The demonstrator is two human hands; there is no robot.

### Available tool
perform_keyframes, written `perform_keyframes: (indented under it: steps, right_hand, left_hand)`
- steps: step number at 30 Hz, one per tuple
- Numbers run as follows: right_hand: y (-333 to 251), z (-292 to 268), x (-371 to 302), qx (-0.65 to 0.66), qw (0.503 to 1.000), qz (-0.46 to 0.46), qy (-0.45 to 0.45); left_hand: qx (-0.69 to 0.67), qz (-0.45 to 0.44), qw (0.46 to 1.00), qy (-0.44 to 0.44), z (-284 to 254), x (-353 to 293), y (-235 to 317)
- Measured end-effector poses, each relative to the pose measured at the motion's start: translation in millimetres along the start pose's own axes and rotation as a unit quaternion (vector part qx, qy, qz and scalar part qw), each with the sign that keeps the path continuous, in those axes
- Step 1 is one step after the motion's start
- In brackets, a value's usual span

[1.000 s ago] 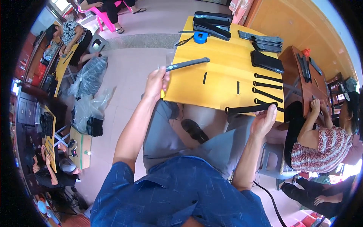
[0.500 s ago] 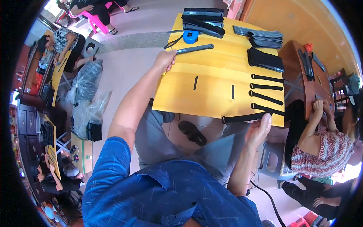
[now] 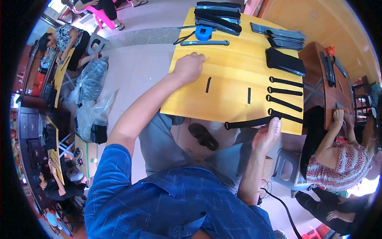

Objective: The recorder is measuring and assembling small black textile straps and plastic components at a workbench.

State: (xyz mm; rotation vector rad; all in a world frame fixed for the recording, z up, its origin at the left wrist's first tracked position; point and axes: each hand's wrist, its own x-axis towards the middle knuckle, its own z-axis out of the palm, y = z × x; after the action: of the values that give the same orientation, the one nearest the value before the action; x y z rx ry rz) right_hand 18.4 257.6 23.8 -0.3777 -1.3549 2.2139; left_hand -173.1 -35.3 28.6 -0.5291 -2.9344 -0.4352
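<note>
At the yellow table [image 3: 234,71], pinching a black strap [image 3: 250,122] in the right hand [image 3: 267,134], with the left hand [image 3: 189,68] near a grey strap [image 3: 205,43], impossible to tell whether clamped.

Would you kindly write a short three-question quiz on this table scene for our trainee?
1. Multiple choice: What is the person's right hand holding?
A) a pair of scissors
B) a black strap
C) a screwdriver
2. True or false: The blue tape measure lies nearer the far edge of the yellow table than the two short black strips do.
3. Count: Leaving out the one in the hand, how many ringed black straps lie along the table's right side?

Key: 1. B; 2. True; 3. Four.
</note>
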Motion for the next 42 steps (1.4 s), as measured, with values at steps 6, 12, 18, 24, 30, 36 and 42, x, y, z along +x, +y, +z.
perform_keyframes:
  steps: [6,12,18,24,30,36,42]
  right_hand:
    - [-16.6,9.4,-15.5,-0.022,0.999,0.014,0.019]
    - [-15.8,-0.5,-16.7,-0.020,1.000,0.018,0.008]
    - [-18.9,17.5,-21.5,0.009,1.000,0.016,0.000]
    - [-18.3,36.0,-40.7,0.021,0.997,0.026,-0.070]
    - [-22.4,46.4,-64.4,-0.006,0.995,0.036,-0.090]
    - [-10.9,23.8,-71.7,-0.058,0.990,0.058,-0.118]
    - [-30.2,13.1,-79.1,-0.215,0.951,0.060,-0.214]
  left_hand:
    - [0.014,0.096,0.995,0.026,16.4,38.2,11.9]
    - [-0.009,0.134,0.987,0.082,31.0,56.1,7.6]
    - [-0.102,0.118,0.983,0.102,2.2,3.1,18.0]
    - [-0.384,0.134,0.914,-0.015,-39.3,-131.4,114.5]
    - [-0.301,0.069,0.948,0.074,-45.3,-191.3,148.3]
    - [-0.249,0.109,0.958,0.096,-59.2,-190.8,122.4]
    - [-0.535,-0.049,0.803,-0.260,-71.8,-182.2,99.1]
